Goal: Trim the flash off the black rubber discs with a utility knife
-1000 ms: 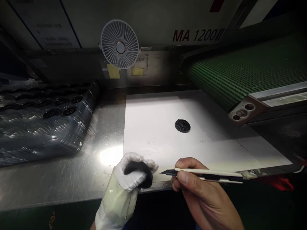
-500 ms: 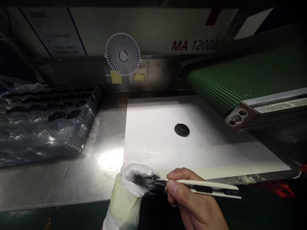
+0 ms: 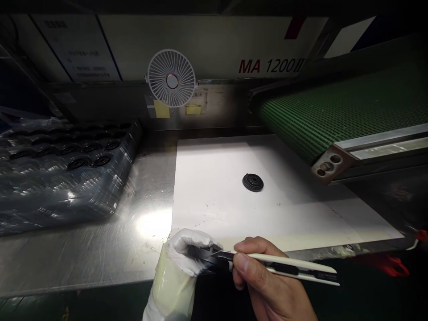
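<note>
My left hand (image 3: 189, 252), in a white glove with a yellowish sleeve, is closed around a black ribbed part (image 3: 203, 255), mostly hidden by the fingers. My bare right hand (image 3: 264, 272) grips a white utility knife (image 3: 301, 267) between thumb and fingers. Its blade points left and lies against or very close to the black part; I cannot tell whether it touches. Beyond the hands, a round black ringed disc (image 3: 253, 183) rests on a white sheet (image 3: 214, 178).
Stacked clear plastic trays (image 3: 110, 191) with several black round parts stand at the left on the metal table (image 3: 143, 187). A green conveyor belt (image 3: 334, 116) overhangs the right side, with a metal end bracket (image 3: 331, 166). A small white fan (image 3: 171, 80) stands at the back.
The knife's handle end has dipped slightly while its blade stays at the black part. Otherwise the view has only shifted a little.
</note>
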A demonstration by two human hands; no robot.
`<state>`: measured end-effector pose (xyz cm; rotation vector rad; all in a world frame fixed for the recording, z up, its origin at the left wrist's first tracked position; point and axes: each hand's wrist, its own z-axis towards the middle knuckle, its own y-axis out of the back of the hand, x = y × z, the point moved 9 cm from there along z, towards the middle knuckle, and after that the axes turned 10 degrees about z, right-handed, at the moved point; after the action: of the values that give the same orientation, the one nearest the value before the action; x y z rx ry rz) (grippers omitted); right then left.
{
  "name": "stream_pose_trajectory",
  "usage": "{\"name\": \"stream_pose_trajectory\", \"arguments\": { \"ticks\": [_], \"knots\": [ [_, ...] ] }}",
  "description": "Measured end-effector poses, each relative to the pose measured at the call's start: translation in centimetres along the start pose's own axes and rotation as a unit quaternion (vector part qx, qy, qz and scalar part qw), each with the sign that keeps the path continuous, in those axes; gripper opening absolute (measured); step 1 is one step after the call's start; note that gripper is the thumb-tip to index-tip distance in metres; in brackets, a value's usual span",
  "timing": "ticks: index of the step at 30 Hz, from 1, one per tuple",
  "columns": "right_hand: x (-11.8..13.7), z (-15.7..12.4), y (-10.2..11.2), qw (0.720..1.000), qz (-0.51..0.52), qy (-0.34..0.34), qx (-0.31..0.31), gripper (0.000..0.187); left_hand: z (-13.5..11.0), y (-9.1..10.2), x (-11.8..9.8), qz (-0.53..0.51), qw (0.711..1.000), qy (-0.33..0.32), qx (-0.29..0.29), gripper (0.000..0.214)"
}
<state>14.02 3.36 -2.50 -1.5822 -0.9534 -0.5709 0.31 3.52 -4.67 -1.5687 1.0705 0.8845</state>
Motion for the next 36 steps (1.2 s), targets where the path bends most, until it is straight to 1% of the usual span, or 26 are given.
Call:
{"name": "stream_pose_trajectory", "arguments": {
  "ticks": [2, 4, 6, 10, 12, 16, 19, 21, 24, 26, 28, 31, 33, 36],
  "knots": [
    [0.0, 0.0, 0.1, 1.000, 0.007, -0.002, -0.006, 0.023, 0.0, -0.3, 0.0, 0.000, 1.000, 0.008, 0.008, 0.009],
    [0.0, -0.1, 0.1, 1.000, 0.014, -0.005, -0.012, 0.022, 0.0, -0.3, -0.2, 0.002, 1.000, 0.001, 0.004, 0.009],
    [-0.1, -0.2, 0.1, 1.000, 0.015, -0.008, -0.009, 0.022, 0.0, -0.1, -0.3, 0.011, 1.000, -0.004, -0.003, 0.008],
    [-0.3, -0.1, 0.1, 1.000, 0.021, -0.006, 0.011, 0.021, 0.1, 0.4, 0.1, 0.026, 1.000, 0.012, -0.011, 0.011],
    [-0.4, 0.0, 0.3, 1.000, 0.025, -0.008, 0.011, 0.021, 0.1, 0.7, 0.2, 0.024, 0.999, 0.007, -0.022, 0.012],
    [-0.3, -0.1, 0.4, 1.000, 0.023, -0.002, 0.003, 0.023, 0.0, 0.5, 0.3, 0.029, 0.999, 0.008, -0.023, 0.013],
    [-0.3, -0.4, -0.1, 1.000, 0.003, -0.017, 0.024, 0.023, -0.2, 0.6, 0.0, 0.028, 0.999, -0.002, -0.040, 0.012],
    [-0.2, -0.3, -0.4, 0.998, 0.003, -0.031, 0.049, 0.024, -0.3, 0.4, -0.1, 0.033, 0.999, 0.002, -0.036, 0.012],
    [0.5, 0.4, -0.3, 0.997, 0.028, -0.043, 0.063, 0.022, -0.3, -0.1, -0.4, 0.045, 0.999, 0.013, -0.004, 0.016],
    [0.8, 1.1, -0.2, 0.995, 0.034, -0.058, 0.074, 0.022, -0.4, -0.8, -0.4, 0.045, 0.998, 0.028, 0.037, 0.014],
    [0.9, 1.6, -0.4, 0.991, 0.028, -0.079, 0.100, 0.022, -0.6, -1.7, -0.5, 0.030, 0.995, 0.042, 0.082, 0.010],
    [0.8, 2.0, -0.9, 0.986, 0.012, -0.107, 0.131, 0.023, -0.6, -2.9, -0.4, -0.004, 0.989, 0.054, 0.137, 0.012],
    [0.7, 2.1, -0.9, 0.985, 0.003, -0.112, 0.132, 0.023, -0.5, -3.3, -0.1, -0.009, 0.986, 0.059, 0.156, 0.017],
    [0.5, 2.1, -0.9, 0.985, -0.003, -0.108, 0.137, 0.024, -0.3, -3.5, 0.4, -0.002, 0.985, 0.063, 0.157, 0.026]
  ]
}}
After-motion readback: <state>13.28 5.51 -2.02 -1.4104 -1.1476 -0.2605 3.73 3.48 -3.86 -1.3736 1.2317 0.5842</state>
